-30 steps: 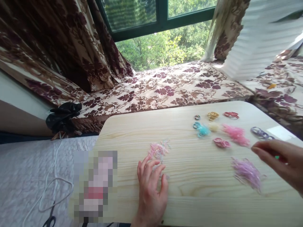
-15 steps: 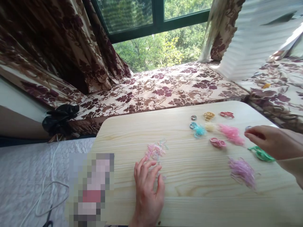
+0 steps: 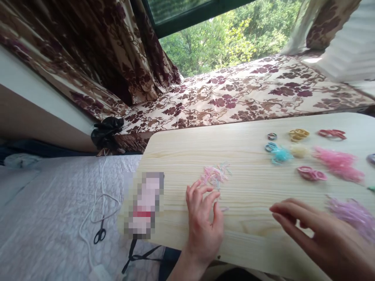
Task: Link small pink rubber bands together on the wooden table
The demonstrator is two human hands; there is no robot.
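Observation:
My left hand (image 3: 205,212) rests on the table with its fingers spread and curved. Its fingertips touch the near side of a small loose pile of thin pink and pale elastic bands (image 3: 216,175). One short pink strand (image 3: 224,209) lies by the thumb. Over the table to the right, my right hand (image 3: 313,226) is slightly blurred. Its thumb and forefinger come together at the tips, and anything between them is too small to make out. A lilac bundle of elastic bands (image 3: 353,216) lies just beyond that hand, partly covered by it.
Sorted on the wooden table (image 3: 175,156) are blue bands (image 3: 281,155), pink bands (image 3: 340,162), pink hair ties (image 3: 311,173), yellow hair ties (image 3: 299,135) and red hair ties (image 3: 332,134). A blurred-out object (image 3: 145,205) lies at the left edge. Scissors (image 3: 100,236) and a white cable (image 3: 83,228) lie on the bed.
My right hand has come back from the far right, beside the green hair ties, toward the middle. The view has swung left and down. My left hand stays by the mixed pile.

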